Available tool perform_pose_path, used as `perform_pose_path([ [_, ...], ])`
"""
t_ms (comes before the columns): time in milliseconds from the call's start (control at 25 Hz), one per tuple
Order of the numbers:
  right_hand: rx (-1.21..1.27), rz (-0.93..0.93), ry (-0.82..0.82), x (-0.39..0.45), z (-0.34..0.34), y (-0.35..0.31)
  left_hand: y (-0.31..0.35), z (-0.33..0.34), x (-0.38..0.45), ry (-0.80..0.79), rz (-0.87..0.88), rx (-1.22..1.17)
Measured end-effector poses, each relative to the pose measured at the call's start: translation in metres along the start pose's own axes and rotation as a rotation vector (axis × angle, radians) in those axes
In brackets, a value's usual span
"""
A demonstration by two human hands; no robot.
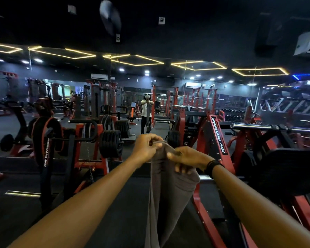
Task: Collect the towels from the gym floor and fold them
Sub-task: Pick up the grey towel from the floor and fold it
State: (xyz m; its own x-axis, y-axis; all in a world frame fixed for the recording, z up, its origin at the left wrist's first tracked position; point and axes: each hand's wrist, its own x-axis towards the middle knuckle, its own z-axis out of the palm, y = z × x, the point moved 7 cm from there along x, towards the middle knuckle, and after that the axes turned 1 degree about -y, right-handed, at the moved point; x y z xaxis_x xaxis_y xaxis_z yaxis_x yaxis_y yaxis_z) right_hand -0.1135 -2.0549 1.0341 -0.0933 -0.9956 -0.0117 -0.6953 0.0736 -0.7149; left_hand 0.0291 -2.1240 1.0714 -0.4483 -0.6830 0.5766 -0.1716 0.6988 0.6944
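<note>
Your left hand (147, 147) and right hand (188, 158) each pinch the top edge of the grey towel (168, 194), held at arm's length and hanging lengthwise below them. Folding appears underway; next, match the corners before doubling it. Beyond, a mirror (146, 111) reflects you.

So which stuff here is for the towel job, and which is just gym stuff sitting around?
For the job:
- grey towel, hanging down
- left hand and right hand, both pinching its top edge

Just sitting around:
- weight plates
- red machine frame
- steel bar
- ceiling fan
</note>
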Motion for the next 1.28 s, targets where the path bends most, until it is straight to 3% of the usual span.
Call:
perform_pose_path([
  [120,-0.555,0.031,0.024,-0.004,-0.021,0.026,0.000,-0.018,0.010,0.025,-0.006,0.054],
  [280,-0.540,-0.009,0.101,-0.015,-0.046,0.030,-0.018,-0.037,0.015,0.091,-0.047,0.188],
  [360,-0.658,-0.036,0.136,-0.017,-0.051,0.018,-0.026,-0.041,0.013,0.123,-0.065,0.230],
  [480,-0.972,0.045,0.072,-0.011,-0.038,0.008,-0.022,-0.034,0.013,0.122,-0.031,0.252],
  [560,-1.016,0.029,-0.003,-0.006,-0.017,0.003,-0.013,-0.028,0.014,0.118,0.010,0.236],
  [680,-0.902,-0.074,-0.027,-0.003,-0.006,0.005,-0.008,-0.041,0.020,0.162,0.014,0.191],
  [800,-0.784,-0.096,0.170,-0.004,-0.037,0.010,-0.020,-0.060,0.022,0.177,-0.013,0.253],
  [960,-0.238,-0.242,0.460,-0.013,-0.063,-0.003,-0.040,-0.073,0.020,0.159,-0.111,0.322],
  [1160,0.304,-0.353,0.633,-0.015,-0.070,0.003,-0.067,-0.087,0.014,0.229,-0.270,-0.056],
  [1280,0.341,-0.267,0.485,-0.012,-0.062,0.013,-0.082,-0.073,0.006,-0.086,-0.372,0.053],
])
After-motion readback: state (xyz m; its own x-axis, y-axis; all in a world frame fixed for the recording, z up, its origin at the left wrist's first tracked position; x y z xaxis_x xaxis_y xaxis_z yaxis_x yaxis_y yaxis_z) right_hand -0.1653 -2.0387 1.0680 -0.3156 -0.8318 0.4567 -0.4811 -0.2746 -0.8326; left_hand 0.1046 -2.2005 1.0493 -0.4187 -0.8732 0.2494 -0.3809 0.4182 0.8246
